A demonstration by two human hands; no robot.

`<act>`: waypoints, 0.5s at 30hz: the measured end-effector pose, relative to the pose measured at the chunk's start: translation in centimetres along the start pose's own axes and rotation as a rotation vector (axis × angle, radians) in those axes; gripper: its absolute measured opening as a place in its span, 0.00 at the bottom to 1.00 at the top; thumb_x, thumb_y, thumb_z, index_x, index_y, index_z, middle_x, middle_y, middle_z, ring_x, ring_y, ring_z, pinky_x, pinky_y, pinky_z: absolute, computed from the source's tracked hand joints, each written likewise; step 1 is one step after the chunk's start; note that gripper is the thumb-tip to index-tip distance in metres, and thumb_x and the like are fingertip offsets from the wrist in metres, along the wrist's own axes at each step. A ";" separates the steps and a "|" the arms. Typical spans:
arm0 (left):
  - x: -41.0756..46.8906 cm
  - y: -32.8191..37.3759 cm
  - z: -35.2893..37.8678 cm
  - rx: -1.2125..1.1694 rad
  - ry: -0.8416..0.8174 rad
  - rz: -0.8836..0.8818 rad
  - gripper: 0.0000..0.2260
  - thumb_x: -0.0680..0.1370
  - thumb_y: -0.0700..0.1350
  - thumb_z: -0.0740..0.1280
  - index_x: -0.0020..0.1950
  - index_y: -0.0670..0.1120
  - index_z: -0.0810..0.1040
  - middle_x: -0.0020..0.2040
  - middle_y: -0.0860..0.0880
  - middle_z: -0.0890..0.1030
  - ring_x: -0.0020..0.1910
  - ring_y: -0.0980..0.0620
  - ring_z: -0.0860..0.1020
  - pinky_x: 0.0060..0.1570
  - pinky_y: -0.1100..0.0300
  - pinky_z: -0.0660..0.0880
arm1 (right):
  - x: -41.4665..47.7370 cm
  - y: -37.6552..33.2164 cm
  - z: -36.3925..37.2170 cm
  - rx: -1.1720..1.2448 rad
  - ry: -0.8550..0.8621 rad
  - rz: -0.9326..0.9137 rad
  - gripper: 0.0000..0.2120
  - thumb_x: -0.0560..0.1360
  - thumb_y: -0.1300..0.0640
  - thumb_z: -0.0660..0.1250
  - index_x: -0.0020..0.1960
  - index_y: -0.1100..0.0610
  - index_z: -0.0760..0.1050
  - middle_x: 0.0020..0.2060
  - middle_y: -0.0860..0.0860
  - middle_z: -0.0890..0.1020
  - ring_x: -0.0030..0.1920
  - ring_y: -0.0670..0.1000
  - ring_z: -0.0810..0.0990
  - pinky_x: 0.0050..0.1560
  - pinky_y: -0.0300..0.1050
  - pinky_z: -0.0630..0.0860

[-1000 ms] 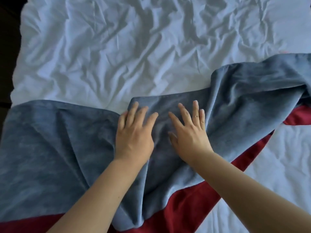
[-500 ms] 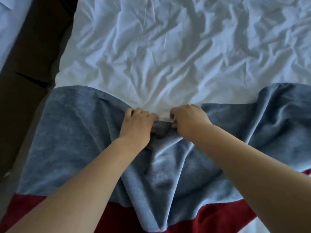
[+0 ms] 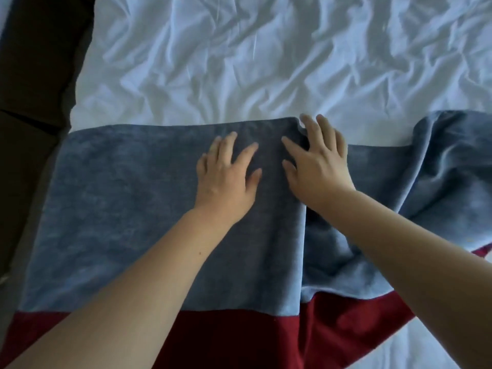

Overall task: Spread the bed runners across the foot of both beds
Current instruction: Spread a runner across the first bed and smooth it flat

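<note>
A moment ago your hands pinched the far edge of the bed runner (image 3: pixel 119 209) in a bunch. Now your left hand (image 3: pixel 226 177) and right hand (image 3: pixel 316 166) lie flat on it, fingers spread wide, holding nothing. The blue and red runner lies across the near end of the white bed cover (image 3: pixel 239 62). Its left half is smooth now, so that side looks done. The rumpled end (image 3: pixel 439 177) on the right needs smoothing next, I think. No box or basket shows.
</note>
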State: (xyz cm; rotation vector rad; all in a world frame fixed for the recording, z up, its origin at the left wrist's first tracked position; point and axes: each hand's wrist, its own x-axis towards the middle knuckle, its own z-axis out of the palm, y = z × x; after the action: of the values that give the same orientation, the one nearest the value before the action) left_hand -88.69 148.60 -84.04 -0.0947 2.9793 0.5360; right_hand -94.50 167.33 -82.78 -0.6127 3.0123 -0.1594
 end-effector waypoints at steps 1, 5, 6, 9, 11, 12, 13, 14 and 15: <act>-1.7 0.2 0.4 0.005 -0.034 0.049 0.23 0.83 0.58 0.60 0.77 0.54 0.68 0.80 0.44 0.62 0.79 0.39 0.58 0.73 0.37 0.61 | -1.2 -0.6 0.6 0.022 -0.019 -0.019 0.21 0.79 0.49 0.63 0.71 0.52 0.74 0.80 0.60 0.55 0.79 0.65 0.51 0.76 0.63 0.52; -8.2 1.3 2.0 0.049 -0.199 0.145 0.25 0.83 0.64 0.52 0.78 0.58 0.64 0.83 0.49 0.57 0.82 0.44 0.54 0.77 0.37 0.55 | -6.5 -1.9 2.1 0.138 -0.102 -0.008 0.23 0.84 0.46 0.57 0.78 0.48 0.65 0.82 0.55 0.43 0.81 0.59 0.40 0.78 0.64 0.47; -9.6 1.5 2.4 0.067 -0.226 0.149 0.26 0.82 0.65 0.50 0.79 0.58 0.62 0.83 0.49 0.55 0.82 0.45 0.51 0.78 0.37 0.52 | -7.9 -2.1 2.4 0.162 -0.127 -0.010 0.23 0.84 0.45 0.55 0.78 0.48 0.63 0.82 0.54 0.45 0.81 0.57 0.42 0.79 0.63 0.48; -13.7 1.8 2.9 0.058 -0.302 0.114 0.28 0.82 0.67 0.48 0.81 0.60 0.57 0.84 0.52 0.47 0.83 0.46 0.42 0.78 0.36 0.45 | -12.4 -2.2 2.5 0.221 -0.196 -0.020 0.24 0.85 0.45 0.53 0.80 0.47 0.61 0.82 0.53 0.51 0.81 0.54 0.46 0.80 0.58 0.52; -16.3 1.9 3.1 0.043 -0.333 0.086 0.29 0.82 0.68 0.47 0.81 0.60 0.56 0.84 0.53 0.45 0.82 0.46 0.41 0.78 0.35 0.45 | -15.3 -2.5 2.1 0.225 -0.254 -0.055 0.25 0.85 0.43 0.52 0.81 0.48 0.57 0.82 0.53 0.53 0.81 0.54 0.46 0.79 0.57 0.55; -17.5 2.1 3.3 0.035 -0.342 0.073 0.29 0.82 0.68 0.48 0.82 0.60 0.55 0.84 0.53 0.45 0.82 0.46 0.41 0.78 0.35 0.45 | -16.7 -2.8 1.8 0.213 -0.294 -0.082 0.27 0.85 0.43 0.51 0.81 0.48 0.55 0.82 0.53 0.53 0.81 0.55 0.45 0.79 0.58 0.56; -18.7 2.3 3.5 0.024 -0.345 0.063 0.29 0.82 0.68 0.48 0.82 0.59 0.55 0.84 0.53 0.46 0.83 0.46 0.42 0.78 0.35 0.46 | -18.0 -3.0 1.5 0.195 -0.332 -0.105 0.27 0.85 0.42 0.49 0.82 0.48 0.53 0.82 0.53 0.52 0.81 0.55 0.44 0.79 0.58 0.56; -19.8 2.5 3.8 0.015 -0.345 0.057 0.30 0.82 0.68 0.48 0.82 0.59 0.56 0.84 0.52 0.47 0.83 0.45 0.43 0.78 0.35 0.48 | -19.1 -3.2 1.3 0.176 -0.361 -0.124 0.28 0.85 0.42 0.49 0.82 0.48 0.52 0.82 0.53 0.50 0.81 0.55 0.43 0.79 0.57 0.55; -20.7 2.8 4.0 0.008 -0.337 0.056 0.30 0.82 0.68 0.48 0.82 0.59 0.56 0.84 0.52 0.48 0.83 0.45 0.43 0.77 0.35 0.49 | -19.9 -3.2 1.3 0.156 -0.376 -0.139 0.28 0.85 0.41 0.48 0.82 0.48 0.52 0.82 0.52 0.49 0.81 0.55 0.42 0.79 0.57 0.55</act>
State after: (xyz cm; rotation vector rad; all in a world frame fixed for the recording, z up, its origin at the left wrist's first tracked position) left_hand -67.95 153.46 -84.33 0.0728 2.6608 0.4908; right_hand -74.81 172.07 -82.88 -0.7420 2.5698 -0.2523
